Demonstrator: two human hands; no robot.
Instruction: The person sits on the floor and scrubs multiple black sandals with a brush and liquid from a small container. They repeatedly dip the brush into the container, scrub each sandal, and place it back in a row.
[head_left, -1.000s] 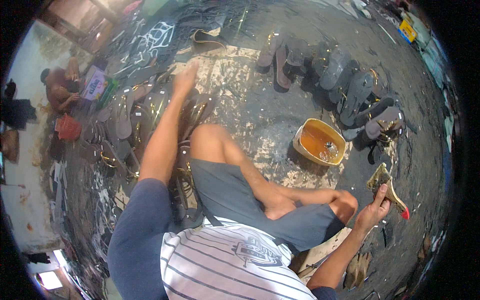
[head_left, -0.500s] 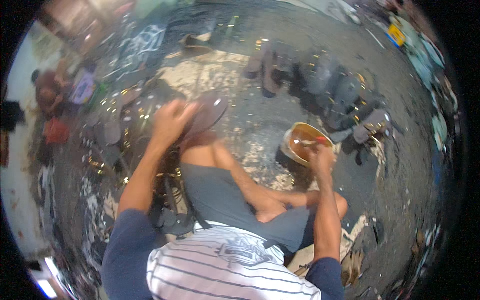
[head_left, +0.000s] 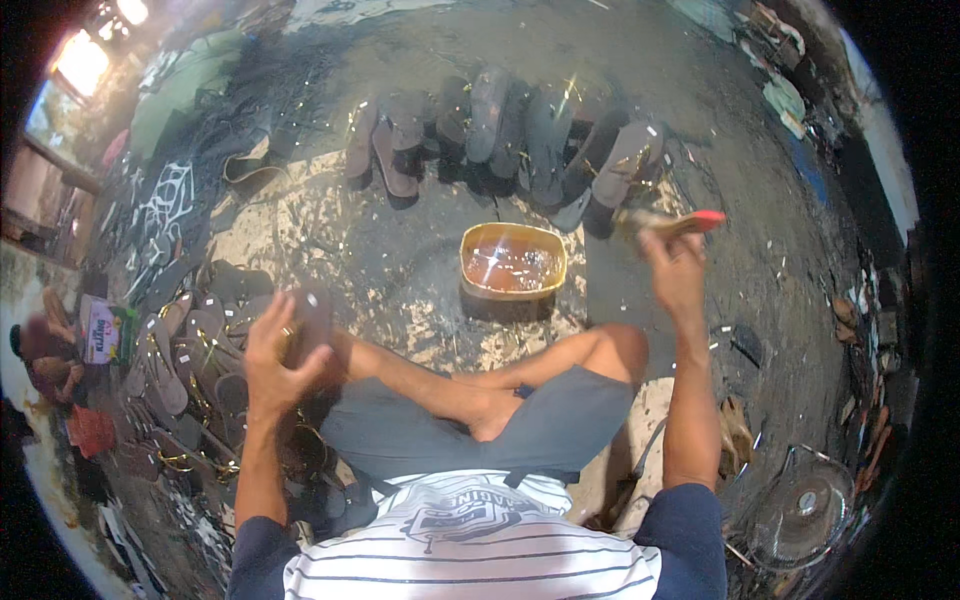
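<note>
My left hand [head_left: 268,365] grips a dark brown sandal [head_left: 316,315], its thumb on one side and fingers on the other, above my bent knee. In my right hand [head_left: 678,280] is a brush [head_left: 692,222] with a red-tipped handle, held off to the right with its blurred bristle end pointing left. Between my hands, on the floor in front of my crossed legs, stands a yellow-rimmed tub [head_left: 514,294] with glossy amber liquid inside. The brush is apart from both the tub and the sandal.
Beyond the tub, several dark sandals [head_left: 488,115] stand in a curved row. More sandals with gold straps [head_left: 165,365] are heaped on the left. A round wire-guarded fan [head_left: 805,505] lies at the lower right. Worn pale sheeting [head_left: 260,215] covers part of the dark floor.
My right hand has lifted the brush out of the tub and now holds it farther right. The sandal in my left hand is tilted differently. The whole view has swung round.
</note>
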